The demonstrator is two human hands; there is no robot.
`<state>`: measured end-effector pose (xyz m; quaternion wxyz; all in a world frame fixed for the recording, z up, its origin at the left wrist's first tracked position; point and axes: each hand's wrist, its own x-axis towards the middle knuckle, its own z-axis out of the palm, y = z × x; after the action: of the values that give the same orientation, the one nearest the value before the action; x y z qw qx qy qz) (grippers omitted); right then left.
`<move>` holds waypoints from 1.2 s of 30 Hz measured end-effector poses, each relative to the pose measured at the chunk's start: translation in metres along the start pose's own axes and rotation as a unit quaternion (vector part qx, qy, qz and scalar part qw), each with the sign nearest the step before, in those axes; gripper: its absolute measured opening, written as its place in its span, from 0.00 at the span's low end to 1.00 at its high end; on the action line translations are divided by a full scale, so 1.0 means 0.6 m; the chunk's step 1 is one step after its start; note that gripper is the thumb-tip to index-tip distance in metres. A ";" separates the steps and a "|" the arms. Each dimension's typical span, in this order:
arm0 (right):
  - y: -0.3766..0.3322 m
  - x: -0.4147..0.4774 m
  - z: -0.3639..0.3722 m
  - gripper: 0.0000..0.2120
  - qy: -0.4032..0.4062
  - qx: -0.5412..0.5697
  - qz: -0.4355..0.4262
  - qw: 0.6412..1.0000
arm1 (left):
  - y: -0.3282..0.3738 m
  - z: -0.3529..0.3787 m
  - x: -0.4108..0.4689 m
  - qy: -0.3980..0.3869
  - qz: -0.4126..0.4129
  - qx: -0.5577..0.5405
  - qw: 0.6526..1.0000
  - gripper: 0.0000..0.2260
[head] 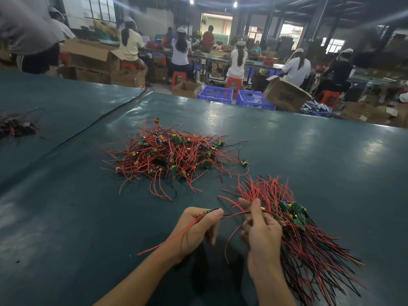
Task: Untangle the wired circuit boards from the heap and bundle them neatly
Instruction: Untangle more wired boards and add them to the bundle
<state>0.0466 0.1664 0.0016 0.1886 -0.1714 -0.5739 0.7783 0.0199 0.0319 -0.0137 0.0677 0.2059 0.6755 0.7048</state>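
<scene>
Partly hidden behind the right hand [262,230], the bundle of wired boards [309,244] sits gripped in its curled fingers, with wire ends cut off at the bottom edge. The left hand [198,228] pinches one small board [208,211], barely discernible, on red leads. Beyond lies the tangled heap [172,157] on the green table mat [309,151].

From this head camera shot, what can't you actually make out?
Head view only.
Heap: its boards are too small and tangled to count.
Bundle: near end cut off by the bottom edge; right hand covers part of it.
Left hand: pinched part too small to name.
Far-left pile: blurred, cut by the left edge.
</scene>
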 end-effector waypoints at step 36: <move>0.003 0.008 -0.005 0.07 0.016 0.097 0.050 0.994 | -0.058 -0.133 0.096 0.247 0.006 0.418 0.874 0.21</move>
<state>0.0436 0.1707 -0.0011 0.1750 -0.1932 -0.4834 0.8357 -0.0688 -0.0175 -0.0366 -0.1981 0.0384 0.9005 0.3851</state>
